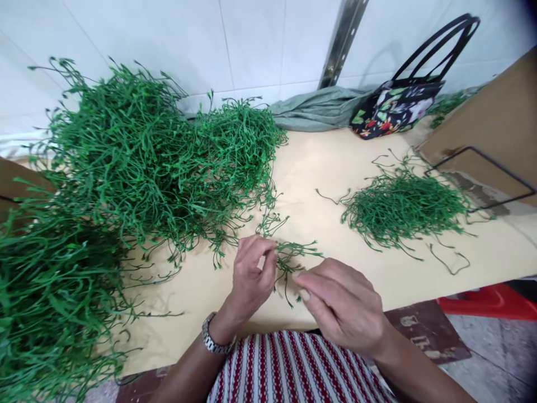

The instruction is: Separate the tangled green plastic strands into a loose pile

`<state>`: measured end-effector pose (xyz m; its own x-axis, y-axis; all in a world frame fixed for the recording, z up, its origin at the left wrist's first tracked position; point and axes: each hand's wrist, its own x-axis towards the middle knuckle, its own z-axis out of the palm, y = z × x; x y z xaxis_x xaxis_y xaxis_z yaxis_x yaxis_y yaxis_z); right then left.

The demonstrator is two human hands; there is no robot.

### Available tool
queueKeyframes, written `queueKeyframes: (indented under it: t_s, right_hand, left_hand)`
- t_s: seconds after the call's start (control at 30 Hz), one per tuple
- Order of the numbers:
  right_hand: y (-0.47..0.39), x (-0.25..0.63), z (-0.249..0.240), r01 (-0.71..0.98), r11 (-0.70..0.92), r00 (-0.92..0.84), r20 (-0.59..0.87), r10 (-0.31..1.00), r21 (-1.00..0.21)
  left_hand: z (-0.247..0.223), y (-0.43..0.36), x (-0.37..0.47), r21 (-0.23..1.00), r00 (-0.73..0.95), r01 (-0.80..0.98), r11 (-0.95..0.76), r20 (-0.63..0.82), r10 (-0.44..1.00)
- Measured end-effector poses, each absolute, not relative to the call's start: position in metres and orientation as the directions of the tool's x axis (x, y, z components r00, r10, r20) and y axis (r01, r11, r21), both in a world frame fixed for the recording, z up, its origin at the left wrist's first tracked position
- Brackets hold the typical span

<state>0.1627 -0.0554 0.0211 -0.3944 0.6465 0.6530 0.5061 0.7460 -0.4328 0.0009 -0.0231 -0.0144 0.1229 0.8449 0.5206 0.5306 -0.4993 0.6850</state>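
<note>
While separation seems underway, left hand (257, 266) pinches stems (293, 252) at three o'clock; right hand (342, 308), pinched, contents unclear, next needs precision.

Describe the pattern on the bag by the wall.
The bag has multicoloured flowers on black, clearest in the head view.

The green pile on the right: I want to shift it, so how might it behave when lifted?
The green pile would probably flop, since its stems are thin and curved. It is likely light for its bulk, being loosely heaped. Some may drop off, as a stray stem already lies by its edge.
</note>
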Motion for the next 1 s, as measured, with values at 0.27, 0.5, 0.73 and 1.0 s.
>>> queueKeyframes:
  t_s: [0.27, 0.5, 0.73, 1.0]
  right_hand:
    - [-0.027, 0.165, 0.015, 0.691, 0.625, -0.480, 0.418, 0.772, -0.362]
    - [-0.028, 0.169, -0.003, 0.473, 0.522, -0.419, 0.340, 0.842, -0.710]
    - [-0.032, 0.168, -0.008, 0.431, 0.554, -0.433, 0.375, 0.820, -0.712]
    - [-0.035, 0.169, -0.010, 0.415, 0.602, -0.470, 0.405, 0.784, -0.683]
  left_hand:
    - [-0.014, -0.027, 0.004, 0.516, 0.336, 0.570, -0.639, 0.564, 0.755]
    - [-0.006, -0.029, 0.000, 0.728, 0.382, 0.442, -0.524, 0.376, 0.844]
    - [-0.009, -0.026, -0.002, 0.744, 0.440, 0.408, -0.530, 0.348, 0.828]
    - [-0.006, -0.031, -0.005, 0.824, 0.486, 0.357, -0.439, 0.238, 0.841]
